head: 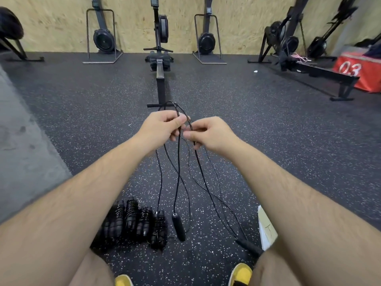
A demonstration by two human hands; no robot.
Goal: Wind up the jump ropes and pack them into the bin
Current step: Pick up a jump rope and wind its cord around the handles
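Rowing machine (160, 79) on floor (82, 120); right of it, red box (350, 69) marked "03". Near side of its foot: wound ropes (134, 223) lying together; left hand (162, 126) and right hand (208, 135) pinching loops of loose jump rope (177, 172). Cord thin, limp, likely tangle-prone; best gathered from handle (179, 227). No bin visible.

A gym: speckled black rubber floor (268, 124), rowing machines (159, 58) standing along a plywood wall (51, 23), and a red numbered box (358, 69) at the right.
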